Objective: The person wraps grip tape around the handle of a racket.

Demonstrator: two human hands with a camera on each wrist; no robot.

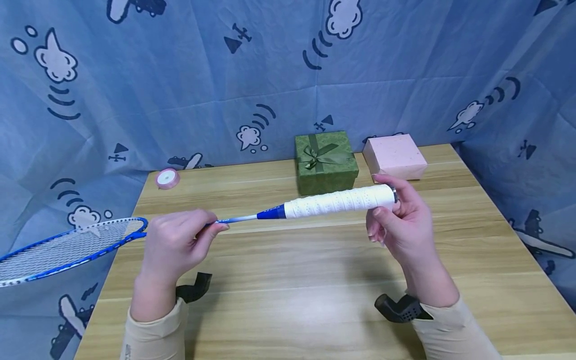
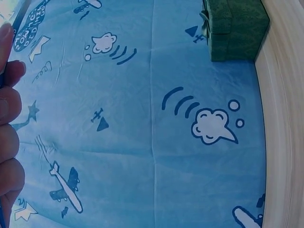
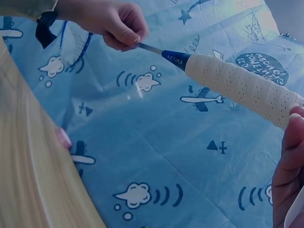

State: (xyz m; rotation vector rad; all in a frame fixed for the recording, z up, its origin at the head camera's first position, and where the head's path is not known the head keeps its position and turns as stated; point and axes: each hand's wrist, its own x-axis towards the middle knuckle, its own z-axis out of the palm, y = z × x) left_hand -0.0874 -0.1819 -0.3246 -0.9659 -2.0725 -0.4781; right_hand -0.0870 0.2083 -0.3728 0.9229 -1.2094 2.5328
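Note:
A blue and white badminton racket point(image 1: 335, 202) is held in the air above the table, its white perforated grip wrap pointing right. My left hand point(image 1: 175, 245) pinches the thin shaft between thumb and curled fingers, and the strung head stretches off to the left. At the other end, my right hand point(image 1: 411, 227) holds the butt of the handle between thumb and forefinger. The right wrist view shows the wrapped handle point(image 3: 242, 85) up close and a white strip point(image 3: 295, 211) by the right palm; what the strip belongs to cannot be told.
On the back of the wooden table point(image 1: 288, 290) stand a green gift box point(image 1: 326, 172) with a bow and a pink box point(image 1: 396, 155). A pink-rimmed tape roll point(image 1: 167, 178) lies at the back left. Blue printed cloth point(image 1: 189, 65) hangs behind.

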